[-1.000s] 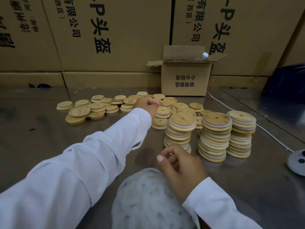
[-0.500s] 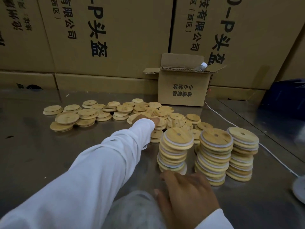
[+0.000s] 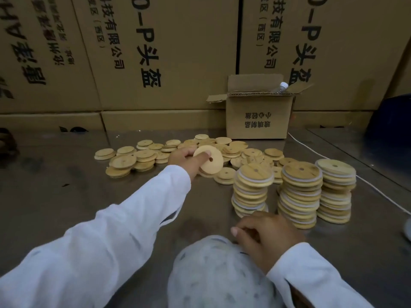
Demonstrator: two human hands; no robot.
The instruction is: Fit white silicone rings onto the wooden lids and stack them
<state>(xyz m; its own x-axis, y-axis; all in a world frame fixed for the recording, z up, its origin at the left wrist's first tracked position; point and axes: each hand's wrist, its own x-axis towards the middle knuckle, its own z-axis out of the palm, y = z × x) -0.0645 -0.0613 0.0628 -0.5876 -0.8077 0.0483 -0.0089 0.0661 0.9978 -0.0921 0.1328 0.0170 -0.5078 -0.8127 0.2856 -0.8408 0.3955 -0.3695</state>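
The left hand, thumb and fingers pinching the rim of a wooden lid, holds it tilted, centre hole to the camera, just above the loose lids near the table's far edge. The right hand sits well apart at the near edge, fingers curled over the bag of white silicone rings, just before three ringed stacks. Whether it pinches a ring cannot be told; the bag is cut off below.
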